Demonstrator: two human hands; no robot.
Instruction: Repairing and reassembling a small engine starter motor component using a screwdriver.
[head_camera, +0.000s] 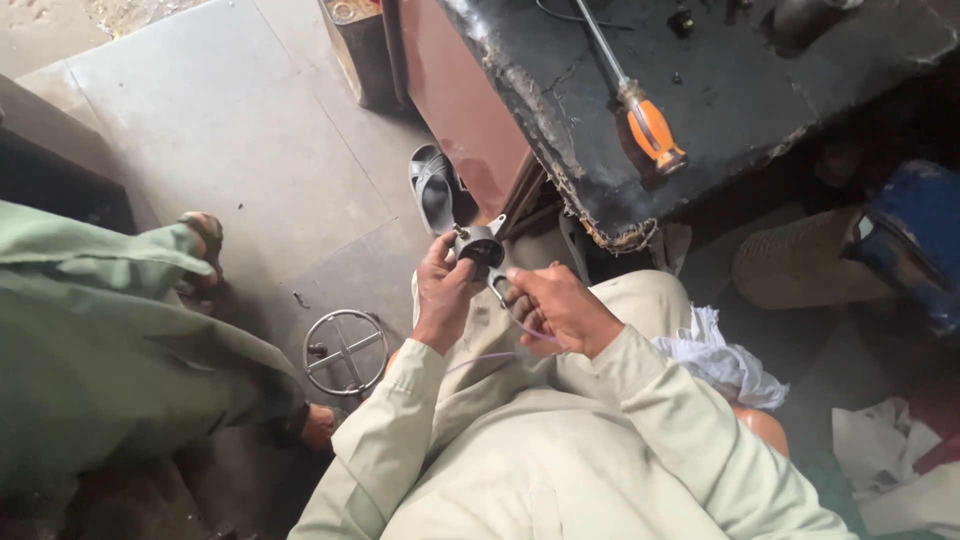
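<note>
left hand (443, 290): we see it raised over the lap, wrist bent, fingers wrapped tight on the small dark metal part (481, 247), thumb on top.
right hand (556, 308): curled, knuckles up, just right of the left; fingertips pinch the part's lower end, where a metal tab sticks out. Hands close together, both clamped on the same piece.
part: round dark body, pale metal bracket ear at the far end, dull worn finish. Held in mid-air above the knees, near the table's near corner.
wire (520, 335): one thin purple strand, running from under the right hand down across the lap.
table (740, 95): black top, cracked and chipped, frayed edge; reddish-brown side panel on the left.
screwdriver (640, 110): one, orange plastic handle, long steel shaft, lying on the table far right of the hands.
ring frame (346, 351): one round wire ring with crossbars, on the floor left of the lap.
sandal (433, 185): one grey one, on the floor beyond the hands.
cloth (722, 360): white crumpled rag by the right knee.
other person (110, 340): green garment at left, two feet visible on the grey tiled floor.
</note>
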